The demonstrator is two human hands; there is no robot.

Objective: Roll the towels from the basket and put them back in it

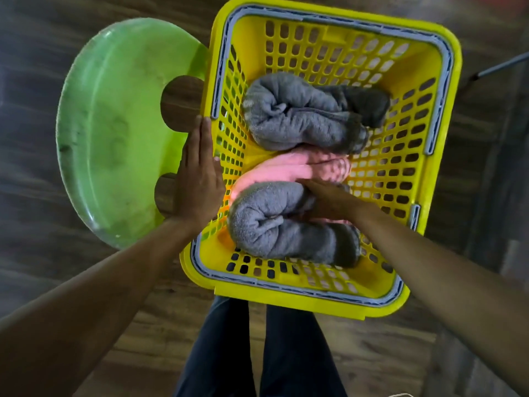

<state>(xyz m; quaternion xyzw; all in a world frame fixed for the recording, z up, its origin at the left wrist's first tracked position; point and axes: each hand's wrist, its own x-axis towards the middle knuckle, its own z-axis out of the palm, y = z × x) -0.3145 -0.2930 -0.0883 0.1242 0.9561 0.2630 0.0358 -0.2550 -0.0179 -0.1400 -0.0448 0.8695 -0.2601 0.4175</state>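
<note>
Underfoot is a dark floor [34,167] of wood-grain planks, blurred toward the edges. Little else of the room shows: a thin dark rod [501,67] slants across the upper right corner.

One pale green plastic stool [114,124] stands on the floor at the left, with two rounded cut-outs in its right edge. One yellow basket [455,81] with slotted walls and a grey band inside its rim sits just beside it, its left wall overlapping the stool's edge.

Three rolled towels lie in the basket, side by side and touching: a far grey towel [300,118], a pink towel [280,170] in the middle, and a near grey towel [272,230].

The left hand [197,179] is released, its straight fingers laid flat against the outside of the basket's left wall. The right hand [329,200] is inside the basket on top of the near grey towel, fingers pointing left into the seam with the pink towel; I cannot tell whether it grasps anything.

Two legs [220,353] in dark trousers show below the basket
</note>
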